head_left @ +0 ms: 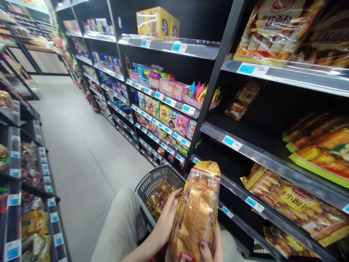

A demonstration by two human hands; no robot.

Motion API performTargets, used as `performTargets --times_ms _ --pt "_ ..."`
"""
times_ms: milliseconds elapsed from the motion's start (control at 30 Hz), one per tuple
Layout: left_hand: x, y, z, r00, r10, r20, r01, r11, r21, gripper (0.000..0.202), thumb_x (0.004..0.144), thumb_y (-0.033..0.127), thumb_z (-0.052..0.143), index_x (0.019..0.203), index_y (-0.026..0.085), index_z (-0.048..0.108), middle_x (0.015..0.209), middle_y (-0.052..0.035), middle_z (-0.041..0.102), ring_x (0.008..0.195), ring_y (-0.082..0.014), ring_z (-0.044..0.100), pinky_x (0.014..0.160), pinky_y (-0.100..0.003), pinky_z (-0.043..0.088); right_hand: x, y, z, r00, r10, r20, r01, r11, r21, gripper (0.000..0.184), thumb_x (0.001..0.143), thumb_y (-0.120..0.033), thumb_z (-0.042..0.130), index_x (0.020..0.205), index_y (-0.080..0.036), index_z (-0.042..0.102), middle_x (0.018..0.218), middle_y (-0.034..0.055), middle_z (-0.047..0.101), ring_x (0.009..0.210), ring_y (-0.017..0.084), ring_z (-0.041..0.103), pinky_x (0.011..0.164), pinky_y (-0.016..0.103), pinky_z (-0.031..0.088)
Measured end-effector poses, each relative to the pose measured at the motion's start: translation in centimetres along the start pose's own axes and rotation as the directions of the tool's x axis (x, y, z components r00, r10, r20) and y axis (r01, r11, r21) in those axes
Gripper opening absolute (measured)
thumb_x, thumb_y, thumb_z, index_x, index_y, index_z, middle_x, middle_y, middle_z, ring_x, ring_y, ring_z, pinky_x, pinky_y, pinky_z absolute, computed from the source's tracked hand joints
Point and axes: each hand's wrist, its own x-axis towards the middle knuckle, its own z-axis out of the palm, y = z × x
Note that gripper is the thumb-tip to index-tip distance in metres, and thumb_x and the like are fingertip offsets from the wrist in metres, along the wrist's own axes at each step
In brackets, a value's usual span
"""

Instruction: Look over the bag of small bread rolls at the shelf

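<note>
Bottom edge cuts off a lot here: the right hand (211, 247) only shows a few fingertips curled round the lower end of the bread bag (196, 214), so it's gripping it, but the palm is out of frame. The left hand (167, 218) is pressed flat against the bag's left side, fingers wrapped on. The bag is crinkly clear plastic with a gold crimped top, sliced loaf inside, held upright just above a grey mesh plastic basket (152, 182) (some shiny gold-wrapped packs (159, 199) in it, labels too blurry to read). Black metal shelves (261, 156) on the right hold more glossy bread packs (297, 203), partly cropped.
</note>
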Motion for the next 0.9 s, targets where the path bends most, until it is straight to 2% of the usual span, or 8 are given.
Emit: performTargets --times_ms 167,333,433,533,633,733,833,900 --pt "-1.2 0.5 -0.4 0.985 -0.030 0.173 0.012 0.995 0.100 0.066 0.079 0.046 0.056 0.136 0.019 0.036 0.146 -0.0078 0.030 0.136 -0.0269 0.020 0.113 -0.037 0.012 0.8 -1.1 1.0 0.981 -0.122 -0.148 0.084 0.966 -0.243 0.083 0.066 -0.052 0.063 0.134 -0.015 0.032 0.136 0.0156 0.041 0.126 0.035 0.037 0.101 0.048 0.031" --pt "-1.8 -1.6 0.2 0.989 0.072 0.128 -0.084 0.992 0.090 0.108 0.061 0.036 0.076 0.143 0.017 0.008 0.150 -0.0130 0.017 0.137 -0.0299 0.014 0.113 -0.039 0.011 0.1 -1.5 3.0 0.951 -0.257 -0.173 0.137 0.849 -0.511 0.076 0.072 -0.049 0.055 0.135 -0.016 0.029 0.132 0.0185 0.039 0.119 0.038 0.040 0.094 0.053 0.033" --pt "-1.4 -1.7 0.5 0.989 0.084 0.125 -0.083 0.996 -0.016 0.116 0.056 0.033 0.079 0.142 0.017 0.003 0.148 -0.0157 0.021 0.135 -0.0316 0.022 0.112 -0.041 0.018 -0.3 -1.4 3.8 0.930 -0.335 -0.148 0.201 0.805 -0.559 0.072 0.075 -0.048 0.051 0.136 -0.018 0.028 0.132 0.0183 0.038 0.121 0.039 0.036 0.094 0.054 0.031" --pt "-0.8 -0.6 0.3 0.991 0.019 0.136 0.002 0.989 -0.150 0.106 0.059 0.029 0.077 0.140 0.017 0.010 0.144 -0.0166 0.031 0.130 -0.0325 0.032 0.109 -0.043 0.026 -0.3 -1.2 3.1 0.935 -0.343 -0.087 0.252 0.818 -0.517 0.075 0.072 -0.051 0.056 0.135 -0.020 0.030 0.133 0.0164 0.039 0.121 0.039 0.037 0.095 0.053 0.032" --pt "-0.4 0.5 -0.2 0.991 -0.055 0.118 0.082 0.966 -0.244 0.091 0.060 0.024 0.074 0.135 0.018 0.024 0.138 -0.0141 0.041 0.126 -0.0319 0.039 0.106 -0.041 0.031 0.4 -1.5 1.5 0.976 -0.205 -0.070 0.167 0.919 -0.358 0.074 0.072 -0.053 0.055 0.133 -0.019 0.033 0.130 0.0157 0.045 0.108 0.034 0.050 0.088 0.048 0.041" --pt "-0.4 0.5 -0.3 0.983 -0.145 0.111 0.172 0.941 -0.292 0.079 0.060 0.022 0.073 0.129 0.018 0.034 0.131 -0.0123 0.051 0.120 -0.0314 0.047 0.102 -0.041 0.036 1.2 -2.1 0.3 0.998 0.023 -0.065 -0.032 0.990 -0.139 0.067 0.072 -0.057 0.055 0.127 -0.020 0.039 0.131 0.0136 0.047 0.108 0.029 0.053 0.086 0.042 0.045" --pt "-0.6 -0.1 -0.1 0.969 -0.199 0.147 0.237 0.917 -0.322 0.071 0.063 0.021 0.070 0.126 0.018 0.038 0.123 -0.0126 0.056 0.113 -0.0305 0.052 0.098 -0.041 0.039 1.7 -2.6 -0.1 0.965 0.260 -0.017 -0.260 0.966 0.010 0.069 0.067 -0.060 0.059 0.122 -0.021 0.047 0.128 0.0101 0.053 0.116 0.029 0.050 0.085 0.036 0.048" --pt "-0.6 -0.5 0.1 0.964 -0.214 0.160 0.257 0.908 -0.333 0.070 0.063 0.021 0.070 0.125 0.018 0.038 0.122 -0.0126 0.057 0.112 -0.0301 0.053 0.096 -0.041 0.041 1.8 -2.6 -0.2 0.935 0.355 -0.001 -0.354 0.932 0.073 0.072 0.062 -0.061 0.064 0.119 -0.021 0.049 0.124 0.0092 0.057 0.115 0.029 0.052 0.086 0.037 0.048"
